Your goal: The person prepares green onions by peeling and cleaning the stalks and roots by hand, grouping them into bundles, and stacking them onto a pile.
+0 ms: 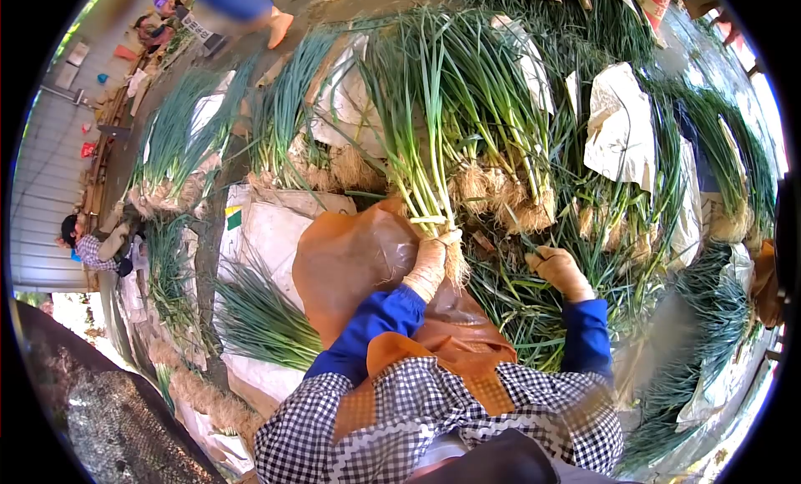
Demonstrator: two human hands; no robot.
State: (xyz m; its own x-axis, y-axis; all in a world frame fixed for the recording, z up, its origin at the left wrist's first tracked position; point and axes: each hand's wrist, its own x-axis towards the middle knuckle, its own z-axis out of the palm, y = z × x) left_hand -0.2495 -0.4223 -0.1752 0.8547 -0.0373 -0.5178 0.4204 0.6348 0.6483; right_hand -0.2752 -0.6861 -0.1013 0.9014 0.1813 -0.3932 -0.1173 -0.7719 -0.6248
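Observation:
My left hand (427, 267), in a light work glove, is closed round the lower stems of a bunch of green onions (425, 179) above the brown apron (346, 254). The bunch's leaves point away from me, and its pale roots hang beside the hand. To the right, my right hand (559, 269), also gloved, is closed over loose green leaves (521, 296); what it grips, if anything, is too small to make out. Rooted bundles (501, 188) lie just beyond both hands.
More onion bundles (175, 150) lie at the left and right on white sacks (622, 129). Cut onions (267, 317) lie left of the apron. A person (100, 246) is at the far left, and another person's bare foot (279, 27) shows at the top.

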